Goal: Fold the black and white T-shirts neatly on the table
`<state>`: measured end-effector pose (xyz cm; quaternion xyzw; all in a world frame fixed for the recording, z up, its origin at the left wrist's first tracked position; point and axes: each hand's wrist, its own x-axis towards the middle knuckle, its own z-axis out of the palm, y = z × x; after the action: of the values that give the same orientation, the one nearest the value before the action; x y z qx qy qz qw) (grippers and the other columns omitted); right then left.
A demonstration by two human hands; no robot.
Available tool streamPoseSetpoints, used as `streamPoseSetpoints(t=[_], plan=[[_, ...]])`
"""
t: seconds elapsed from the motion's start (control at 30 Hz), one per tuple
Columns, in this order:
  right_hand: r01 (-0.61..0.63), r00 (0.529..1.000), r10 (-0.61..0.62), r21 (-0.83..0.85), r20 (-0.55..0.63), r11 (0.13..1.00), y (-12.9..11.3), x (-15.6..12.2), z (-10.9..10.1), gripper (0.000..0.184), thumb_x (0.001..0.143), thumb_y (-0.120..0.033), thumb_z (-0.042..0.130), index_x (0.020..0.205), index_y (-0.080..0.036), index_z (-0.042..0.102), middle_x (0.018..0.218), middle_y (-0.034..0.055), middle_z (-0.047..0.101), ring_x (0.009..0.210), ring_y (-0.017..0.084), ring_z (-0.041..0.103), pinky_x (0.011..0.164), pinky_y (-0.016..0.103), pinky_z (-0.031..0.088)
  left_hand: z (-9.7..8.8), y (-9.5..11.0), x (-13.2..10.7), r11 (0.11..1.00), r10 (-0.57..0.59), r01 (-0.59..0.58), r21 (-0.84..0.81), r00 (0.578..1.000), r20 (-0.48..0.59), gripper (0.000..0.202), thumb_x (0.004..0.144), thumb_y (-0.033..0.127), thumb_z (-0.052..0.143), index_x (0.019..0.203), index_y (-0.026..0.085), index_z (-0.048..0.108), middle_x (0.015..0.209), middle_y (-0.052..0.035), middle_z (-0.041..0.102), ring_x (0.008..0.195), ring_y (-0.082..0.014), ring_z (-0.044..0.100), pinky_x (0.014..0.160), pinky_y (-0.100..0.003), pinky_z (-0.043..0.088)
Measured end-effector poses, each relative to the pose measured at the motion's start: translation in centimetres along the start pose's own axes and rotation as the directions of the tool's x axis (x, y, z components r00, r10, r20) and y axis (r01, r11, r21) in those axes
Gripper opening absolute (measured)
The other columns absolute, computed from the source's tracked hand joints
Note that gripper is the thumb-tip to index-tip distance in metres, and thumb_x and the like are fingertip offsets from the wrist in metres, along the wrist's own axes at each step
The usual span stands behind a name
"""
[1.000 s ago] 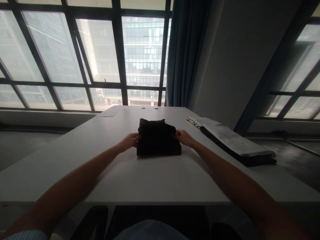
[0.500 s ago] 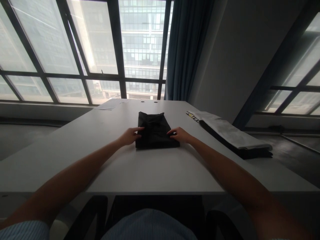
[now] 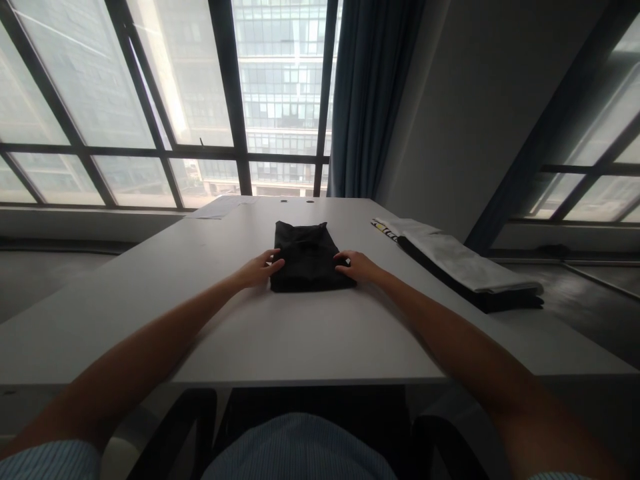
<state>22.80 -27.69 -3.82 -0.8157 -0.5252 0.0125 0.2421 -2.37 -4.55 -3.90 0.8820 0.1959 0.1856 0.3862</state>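
Note:
A folded black garment (image 3: 306, 257) lies flat in the middle of a white table (image 3: 280, 333). My left hand (image 3: 259, 270) rests at its left edge, fingers stretched out and touching the cloth. My right hand (image 3: 356, 265) rests at its right edge, fingers laid flat on the near right corner. Neither hand holds anything.
A stack of folded grey and black cloth (image 3: 467, 270) lies along the table's right side, with a small striped item (image 3: 384, 230) beyond it. Sheets of paper (image 3: 220, 207) lie at the far left corner. Large windows and a dark curtain (image 3: 367, 100) stand behind.
The garment's raised top layer has been pressed down flat. Both hands went from gripping its sides to lying open against its edges.

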Motion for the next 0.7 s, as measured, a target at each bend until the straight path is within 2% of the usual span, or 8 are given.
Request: streamPoseSetpoints(t=[0.13,0.27,0.37,0.5,0.6,0.7], plan=[[-0.026,1.000,0.026,-0.016,0.004,1.000,0.0,-0.1,-0.2,0.026,0.083,-0.019,0.071,0.108,-0.023,0.078,0.107,0.0048,0.077,0.097,0.021,0.069,0.094,0.032,0.051,-1.2,0.4,-0.3,0.997,-0.045,0.040,0.060,0.996,0.081,0.082,0.072,0.076,0.069,0.128,0.017,0.069,0.083,-0.0051,0.073,0.073,-0.0205,0.064,0.067,-0.030,0.046],[-0.018,1.000,0.017,-0.038,-0.015,0.999,0.0,-0.2,0.0,0.025,0.085,-0.016,0.066,0.105,-0.023,0.079,0.104,0.0039,0.077,0.093,0.020,0.069,0.093,0.030,0.051,-1.1,-0.1,-0.4,1.000,0.030,-0.030,-0.006,0.986,0.164,0.078,0.066,0.072,0.076,0.120,0.017,0.072,0.067,0.0009,0.064,0.063,-0.0161,0.057,0.060,-0.028,0.041],[-0.001,0.999,-0.001,-0.054,-0.037,0.999,-0.1,-0.3,0.2,0.027,0.085,-0.015,0.064,0.107,-0.022,0.079,0.110,0.0050,0.076,0.095,0.020,0.069,0.093,0.031,0.051,-0.4,-0.4,-0.3,0.994,0.090,-0.080,-0.069,0.984,0.156,0.071,0.063,0.064,0.083,0.115,0.017,0.074,0.065,0.0019,0.061,0.064,-0.0159,0.056,0.060,-0.029,0.043],[0.001,0.999,-0.004,-0.078,-0.041,0.997,-0.1,-0.4,0.2,0.027,0.086,-0.016,0.064,0.108,-0.021,0.079,0.115,0.0061,0.075,0.098,0.021,0.069,0.095,0.031,0.051,0.4,-0.4,0.0,0.987,0.116,-0.107,-0.120,0.991,0.072,0.056,0.064,0.054,0.084,0.106,0.017,0.076,0.070,0.0015,0.060,0.062,-0.0138,0.056,0.056,-0.026,0.044],[-0.019,0.999,0.017,-0.076,-0.034,0.997,0.0,-0.3,0.2,0.028,0.086,-0.018,0.064,0.109,-0.022,0.079,0.116,0.0055,0.075,0.100,0.022,0.069,0.096,0.032,0.051,1.0,-0.3,0.0,0.986,0.065,-0.059,-0.154,0.997,0.037,0.051,0.065,0.045,0.083,0.108,0.019,0.076,0.082,-0.0004,0.065,0.058,-0.0117,0.056,0.055,-0.026,0.046],[-0.010,0.999,0.008,-0.064,-0.035,0.998,0.1,-0.1,0.1,0.029,0.085,-0.016,0.064,0.109,-0.021,0.079,0.118,0.0066,0.075,0.106,0.024,0.069,0.100,0.034,0.050,1.4,-0.2,-0.1,0.992,-0.009,0.012,-0.123,1.000,0.020,0.041,0.066,0.033,0.081,0.105,0.019,0.079,0.087,-0.0017,0.069,0.055,-0.0112,0.057,0.055,-0.027,0.049]])
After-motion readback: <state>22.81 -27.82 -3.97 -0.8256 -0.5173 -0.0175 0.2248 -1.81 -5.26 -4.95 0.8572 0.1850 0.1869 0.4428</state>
